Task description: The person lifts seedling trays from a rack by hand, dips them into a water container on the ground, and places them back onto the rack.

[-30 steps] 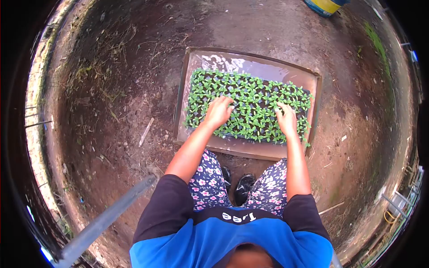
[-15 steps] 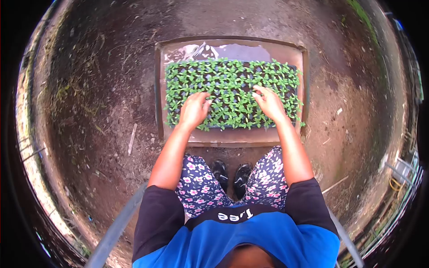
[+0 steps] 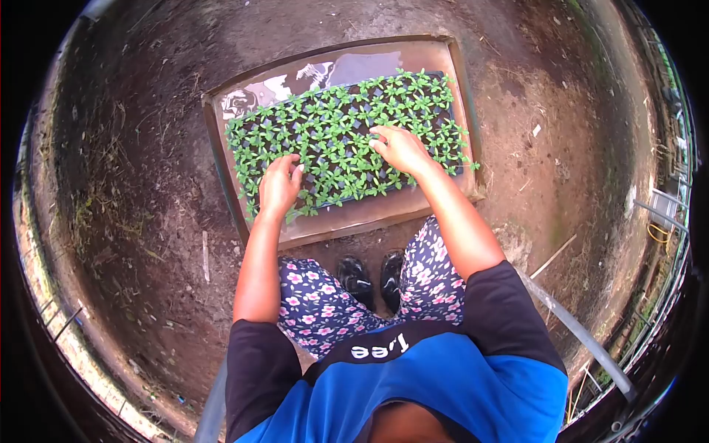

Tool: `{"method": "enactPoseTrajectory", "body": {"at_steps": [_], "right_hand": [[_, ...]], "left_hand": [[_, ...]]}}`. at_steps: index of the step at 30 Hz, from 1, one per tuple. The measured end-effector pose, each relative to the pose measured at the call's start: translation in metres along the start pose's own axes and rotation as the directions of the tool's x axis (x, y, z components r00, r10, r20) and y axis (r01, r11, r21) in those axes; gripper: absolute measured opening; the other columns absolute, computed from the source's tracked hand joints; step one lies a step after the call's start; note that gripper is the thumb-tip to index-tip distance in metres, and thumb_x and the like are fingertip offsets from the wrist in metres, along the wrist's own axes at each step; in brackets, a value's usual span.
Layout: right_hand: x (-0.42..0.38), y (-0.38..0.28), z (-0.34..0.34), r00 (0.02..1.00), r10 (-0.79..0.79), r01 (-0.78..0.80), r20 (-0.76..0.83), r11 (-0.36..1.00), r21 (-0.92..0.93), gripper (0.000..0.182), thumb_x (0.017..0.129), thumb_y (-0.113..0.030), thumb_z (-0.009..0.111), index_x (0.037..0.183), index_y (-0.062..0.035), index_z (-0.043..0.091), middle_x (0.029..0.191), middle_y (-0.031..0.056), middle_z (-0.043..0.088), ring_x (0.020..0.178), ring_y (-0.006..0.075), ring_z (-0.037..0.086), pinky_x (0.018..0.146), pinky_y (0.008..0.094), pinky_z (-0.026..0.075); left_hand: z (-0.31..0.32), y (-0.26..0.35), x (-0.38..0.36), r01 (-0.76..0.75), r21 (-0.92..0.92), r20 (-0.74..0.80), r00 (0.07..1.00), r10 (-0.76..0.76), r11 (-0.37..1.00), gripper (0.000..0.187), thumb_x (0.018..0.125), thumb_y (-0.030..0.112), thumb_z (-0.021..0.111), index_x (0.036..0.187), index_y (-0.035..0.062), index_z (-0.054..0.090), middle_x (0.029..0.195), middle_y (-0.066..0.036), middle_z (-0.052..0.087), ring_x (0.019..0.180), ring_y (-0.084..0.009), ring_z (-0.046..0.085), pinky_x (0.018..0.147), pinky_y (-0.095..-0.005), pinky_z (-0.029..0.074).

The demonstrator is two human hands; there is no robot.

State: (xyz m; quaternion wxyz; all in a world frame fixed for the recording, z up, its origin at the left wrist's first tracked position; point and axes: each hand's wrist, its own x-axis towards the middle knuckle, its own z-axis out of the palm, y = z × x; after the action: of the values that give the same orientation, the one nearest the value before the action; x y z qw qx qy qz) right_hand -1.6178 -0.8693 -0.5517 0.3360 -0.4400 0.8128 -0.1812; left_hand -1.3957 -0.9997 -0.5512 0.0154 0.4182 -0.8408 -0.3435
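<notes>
Rows of green seedlings fill a dark cell tray, which sits in a shallow square basin of water. My left hand is over the tray's near left part, with the thumb apart from the bent fingers and nothing seen in them. Over the middle right of the tray is my right hand, fingers reaching left among the leaves and the thumb set apart. Both hands overlap the plants, and some leaves beneath them are hidden.
Bare brown soil surrounds the basin. My dark shoes stand close to its near edge. A grey pipe runs behind me on the right, and a thin pale stick lies on the left.
The view has turned, so the basin and tray now appear tilted and further left. Both hands appear further left with the tray, the right one slightly higher. They remain over the seedlings.
</notes>
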Motion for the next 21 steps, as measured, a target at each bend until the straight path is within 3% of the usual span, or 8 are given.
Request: {"method": "enactPoseTrajectory", "body": {"at_steps": [21], "right_hand": [[0.0045, -0.0052, 0.0084, 0.999, 0.008, -0.010, 0.031, 0.999, 0.050, 0.034, 0.078, -0.027, 0.052, 0.108, -0.0114, 0.052, 0.090, 0.0096, 0.058, 0.081, 0.0236, 0.055, 0.073, 0.0324, 0.043]], "left_hand": [[-0.0055, -0.0041, -0.0036, -0.021, -0.009, -0.036, 0.999, 0.021, 1.000, 0.021, 0.076, 0.016, 0.055, 0.094, 0.0054, 0.055, 0.077, -0.010, 0.056, 0.076, -0.0254, 0.053, 0.068, -0.0359, 0.042]]}}
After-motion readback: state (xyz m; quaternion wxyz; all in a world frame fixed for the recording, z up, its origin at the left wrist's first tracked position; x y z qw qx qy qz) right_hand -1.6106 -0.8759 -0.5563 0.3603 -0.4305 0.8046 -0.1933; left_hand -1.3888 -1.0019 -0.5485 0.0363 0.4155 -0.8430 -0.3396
